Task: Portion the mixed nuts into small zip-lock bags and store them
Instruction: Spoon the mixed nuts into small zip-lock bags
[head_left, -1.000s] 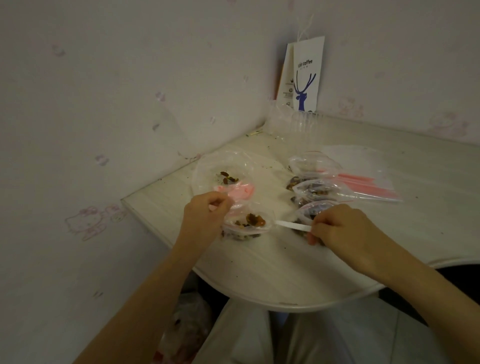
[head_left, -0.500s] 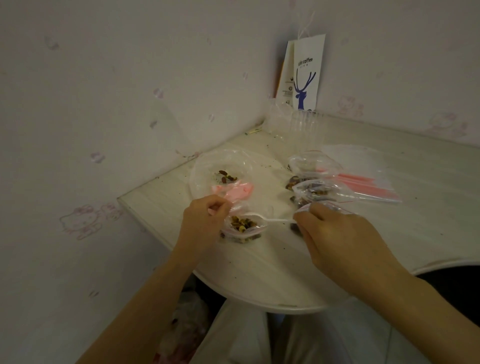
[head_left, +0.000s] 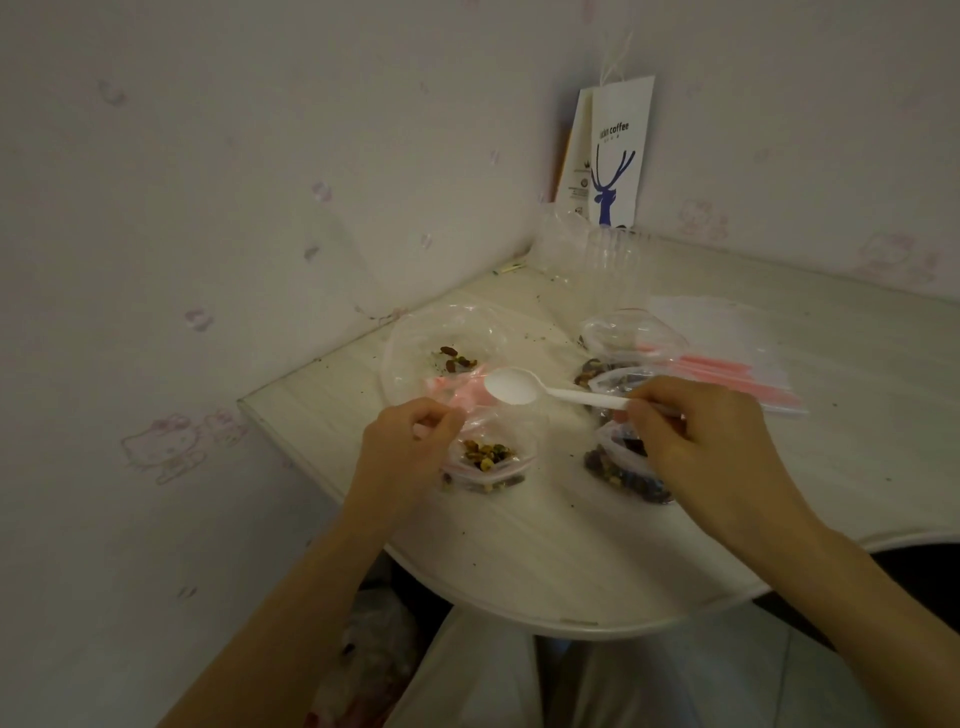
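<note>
While the left hand (head_left: 400, 447) pinched the mouth of a small zip-lock bag (head_left: 519, 441) standing on the table (head_left: 519, 561), the right hand (head_left: 696, 431) gripped the handle of a white plastic spoon (head_left: 519, 387). Its empty bowl hovered just beyond the left knuckles. Mixed nuts (head_left: 485, 451) lay in that bag, right beside the left fingers. A large bag (head_left: 447, 332) farther back held a few nuts, and filled bags (head_left: 618, 475) sat just beside the right hand.
</note>
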